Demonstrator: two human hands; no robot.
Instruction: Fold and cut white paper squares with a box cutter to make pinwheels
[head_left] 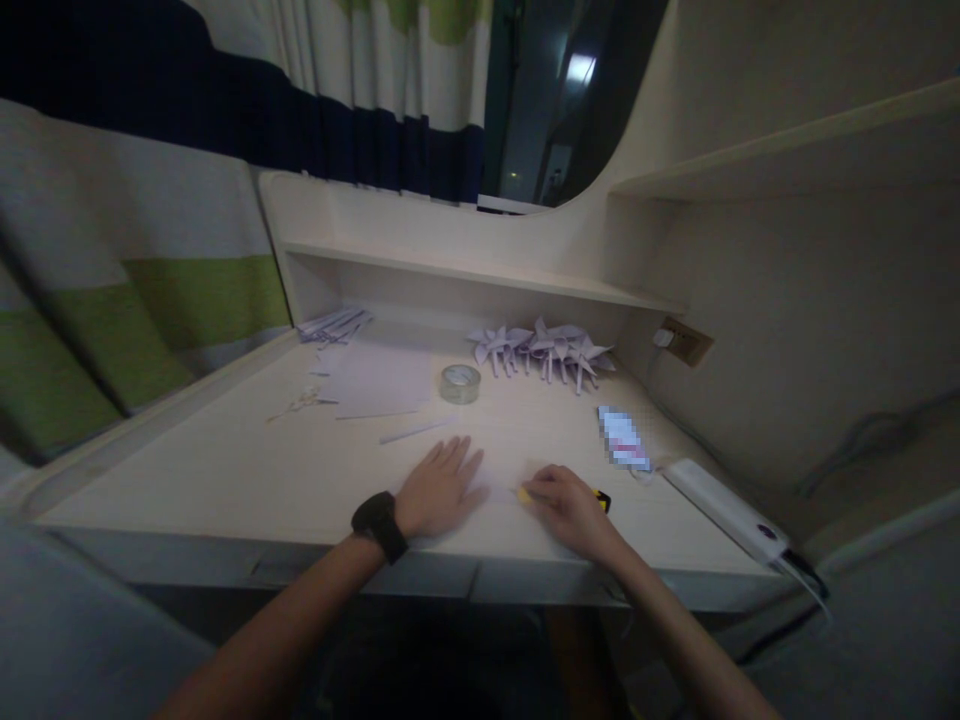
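Note:
My left hand (441,488), with a dark watch (379,524) on its wrist, lies flat with fingers spread on a pale sheet of paper (496,482) near the desk's front edge. The sheet's outline is faint against the desk. Just to the right, my right hand (566,508) is closed around a yellow-and-black utility knife (602,500). The knife's yellow front end points left toward the paper, and its black end shows behind the hand; my fingers hide the middle. Beyond my left hand lies a thin rolled paper stick (416,430).
A clear tape roll (460,384) stands behind my hands. Several paper pinwheels (551,350) sit at the back right. Paper sheets (382,372), paper strips (335,325) and scissors (304,400) lie at left. A phone (624,438) and a white power strip (724,510) are at right.

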